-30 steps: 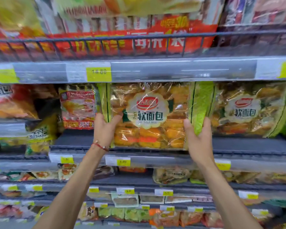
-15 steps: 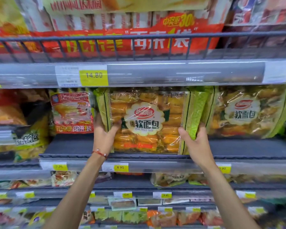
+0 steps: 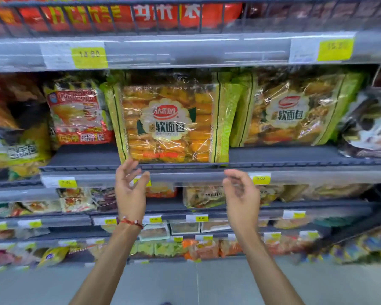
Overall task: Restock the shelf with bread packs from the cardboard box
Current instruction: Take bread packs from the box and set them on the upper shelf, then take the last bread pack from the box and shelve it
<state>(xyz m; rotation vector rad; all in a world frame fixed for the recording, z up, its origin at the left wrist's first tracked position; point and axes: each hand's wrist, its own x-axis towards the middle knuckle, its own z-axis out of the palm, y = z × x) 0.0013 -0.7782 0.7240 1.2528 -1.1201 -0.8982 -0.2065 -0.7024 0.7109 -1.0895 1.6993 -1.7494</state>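
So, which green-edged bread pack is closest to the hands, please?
The left bread pack, at the shelf's front edge above the left hand and right hand; the right bread pack sits further back.

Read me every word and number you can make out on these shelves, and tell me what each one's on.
"软面包": middle bread pack.
"软面包": right bread pack.
"14.80": upper price tag, yellow.
"9.90": lower price tag, faint.
All other tags, the red logos and the other packs' lettering: too blurred to read.

Bread pack [image 3: 171, 124] upright on shelf [image 3: 295, 159]
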